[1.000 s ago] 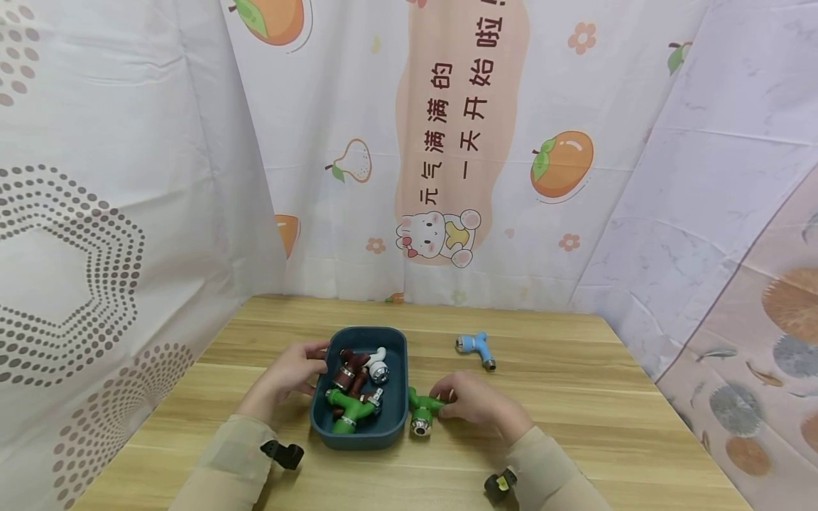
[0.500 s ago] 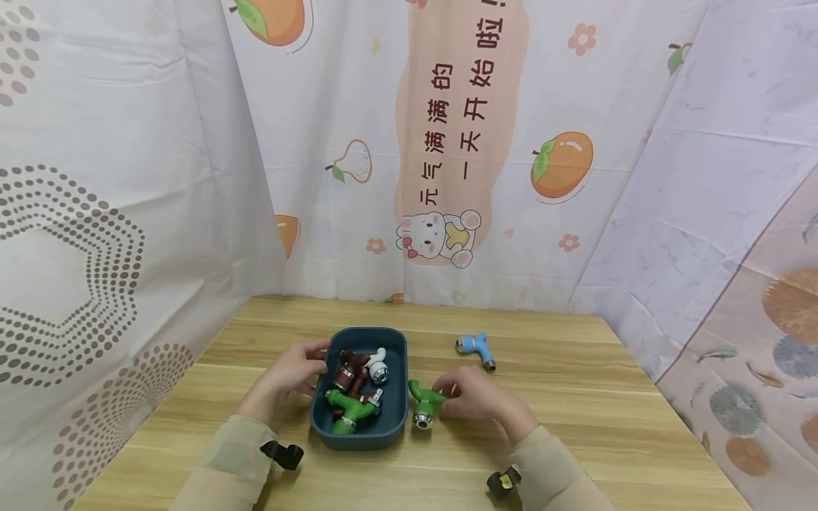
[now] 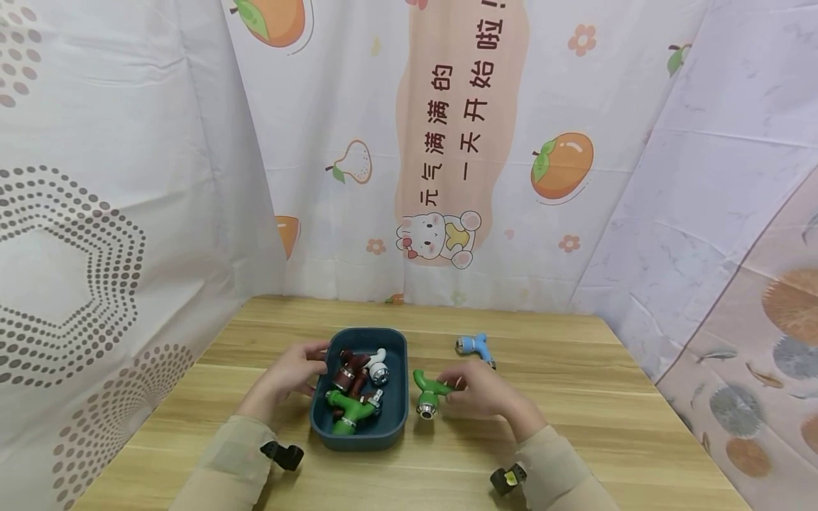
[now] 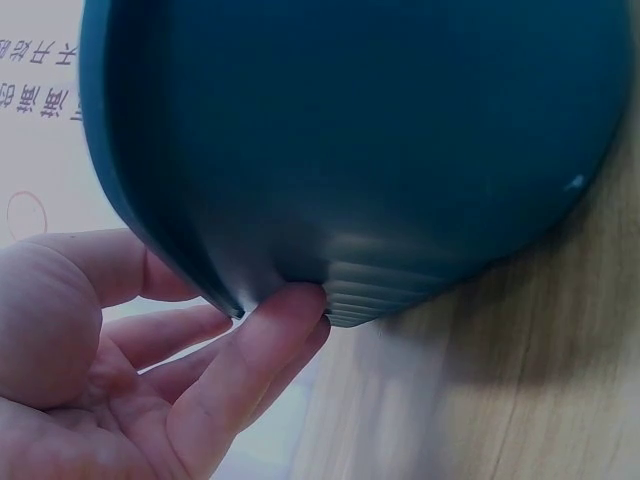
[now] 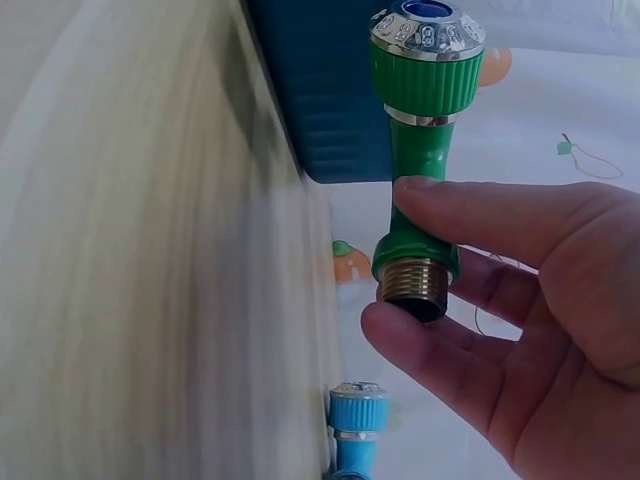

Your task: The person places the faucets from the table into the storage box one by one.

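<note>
In the head view my right hand (image 3: 476,387) holds a green plastic tap (image 3: 428,397) just right of a dark blue bin (image 3: 358,441). The right wrist view shows thumb and fingers gripping this green tap (image 5: 420,150) by the arm with the brass threaded end, its ribbed knob and chrome cap pointing up. My left hand (image 3: 290,372) grips the left side of the bin, with fingers (image 4: 270,320) at its rim and wall in the left wrist view. Inside lie another green tap (image 3: 350,410), dark red taps (image 3: 345,376) and a white tap (image 3: 378,370).
A light blue tap (image 3: 473,345) lies on the wooden table (image 3: 562,397) behind my right hand, its far end partly hidden by that hand. Printed curtains (image 3: 332,234) hang along the back and both sides of the table.
My right hand has moved the green tap up and slightly toward the back and right, turning it a little. The left hand, bin and its contents have stayed put.
</note>
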`<state>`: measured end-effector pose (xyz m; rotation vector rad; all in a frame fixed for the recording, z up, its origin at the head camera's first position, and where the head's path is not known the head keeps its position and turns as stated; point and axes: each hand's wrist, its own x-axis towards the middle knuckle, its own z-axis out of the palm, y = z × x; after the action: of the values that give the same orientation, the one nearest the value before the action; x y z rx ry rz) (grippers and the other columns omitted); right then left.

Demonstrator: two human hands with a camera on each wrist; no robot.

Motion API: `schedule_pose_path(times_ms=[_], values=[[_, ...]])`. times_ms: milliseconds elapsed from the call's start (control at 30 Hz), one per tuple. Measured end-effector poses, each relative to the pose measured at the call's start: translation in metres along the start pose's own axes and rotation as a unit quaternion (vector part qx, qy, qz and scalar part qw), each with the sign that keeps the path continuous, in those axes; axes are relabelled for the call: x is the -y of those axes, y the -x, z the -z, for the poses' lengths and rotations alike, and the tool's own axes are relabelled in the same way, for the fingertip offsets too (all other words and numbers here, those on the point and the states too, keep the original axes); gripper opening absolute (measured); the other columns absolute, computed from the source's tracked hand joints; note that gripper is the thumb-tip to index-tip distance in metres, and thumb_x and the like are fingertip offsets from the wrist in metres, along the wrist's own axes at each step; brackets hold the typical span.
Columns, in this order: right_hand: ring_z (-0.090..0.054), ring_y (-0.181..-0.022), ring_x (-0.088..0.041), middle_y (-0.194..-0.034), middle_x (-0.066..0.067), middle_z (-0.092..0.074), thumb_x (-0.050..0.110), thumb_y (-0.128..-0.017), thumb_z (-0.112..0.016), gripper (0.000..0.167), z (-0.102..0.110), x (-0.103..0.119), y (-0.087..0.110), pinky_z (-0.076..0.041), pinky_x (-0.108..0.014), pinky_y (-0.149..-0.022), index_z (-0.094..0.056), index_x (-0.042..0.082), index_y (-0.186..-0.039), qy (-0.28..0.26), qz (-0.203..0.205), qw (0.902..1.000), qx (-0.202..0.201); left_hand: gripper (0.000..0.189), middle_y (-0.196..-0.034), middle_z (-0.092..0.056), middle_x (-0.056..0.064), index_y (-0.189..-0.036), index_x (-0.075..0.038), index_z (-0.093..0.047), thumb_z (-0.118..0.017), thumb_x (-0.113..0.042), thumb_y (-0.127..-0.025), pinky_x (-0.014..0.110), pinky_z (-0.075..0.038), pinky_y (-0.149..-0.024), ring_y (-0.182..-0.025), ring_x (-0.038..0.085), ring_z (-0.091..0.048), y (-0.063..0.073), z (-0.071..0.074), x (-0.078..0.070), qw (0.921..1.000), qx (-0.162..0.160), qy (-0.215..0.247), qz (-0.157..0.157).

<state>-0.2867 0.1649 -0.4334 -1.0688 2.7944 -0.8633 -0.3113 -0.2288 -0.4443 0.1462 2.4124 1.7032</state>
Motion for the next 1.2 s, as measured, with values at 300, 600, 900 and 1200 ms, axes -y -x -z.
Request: schedule_pose_path(times_ms=[300,600,900,1200], values=[[-0.063,-0.083,-0.014,-0.090,0.004,-0.069,0.004,-0.089,-0.076,0.025,0.010,0.002,0.004,-0.053,-0.030,-0.070,-0.077,0.016,-0.111,-0.022,-0.013,0.9995,-0.018,0.057,-0.138,-0.056,0.029,-0.151,0.001,-0.045,-0.055,0.003,-0.095,0.046,-0.061,-0.062,-0.107,0.035,-0.066,0.001,-0.001,-0.001,1.0000,-0.002,-0.001,0.002],[-0.062,-0.084,-0.016,-0.090,0.006,-0.067,0.006,-0.089,-0.076,0.029,0.020,-0.001,0.008,-0.052,-0.031,-0.068,-0.076,0.015,-0.117,-0.018,-0.037,0.9985,-0.037,0.056,-0.137,-0.057,0.030,-0.151,0.001,-0.046,-0.055,0.004,-0.095,0.047,-0.061,-0.062,-0.107,0.036,-0.066,0.002,-0.001,-0.003,1.0000,0.003,0.005,-0.001],[-0.063,-0.083,-0.013,-0.091,0.007,-0.068,0.007,-0.089,-0.077,0.029,0.022,-0.001,0.011,-0.053,-0.030,-0.066,-0.075,0.013,-0.117,-0.034,-0.052,0.9972,-0.042,0.055,-0.136,-0.058,0.029,-0.150,0.001,-0.047,-0.055,0.004,-0.096,0.047,-0.061,-0.062,-0.107,0.036,-0.066,0.001,-0.001,-0.002,1.0000,0.006,0.006,-0.001],[-0.064,-0.086,-0.017,-0.093,0.005,-0.068,0.008,-0.089,-0.077,0.027,0.021,-0.002,0.009,-0.054,-0.031,-0.067,-0.075,0.012,-0.116,-0.036,-0.051,0.9971,-0.043,0.056,-0.136,-0.058,0.029,-0.150,0.000,-0.047,-0.055,0.004,-0.095,0.047,-0.061,-0.063,-0.108,0.037,-0.065,0.002,0.000,-0.002,1.0000,0.004,0.009,0.001]])
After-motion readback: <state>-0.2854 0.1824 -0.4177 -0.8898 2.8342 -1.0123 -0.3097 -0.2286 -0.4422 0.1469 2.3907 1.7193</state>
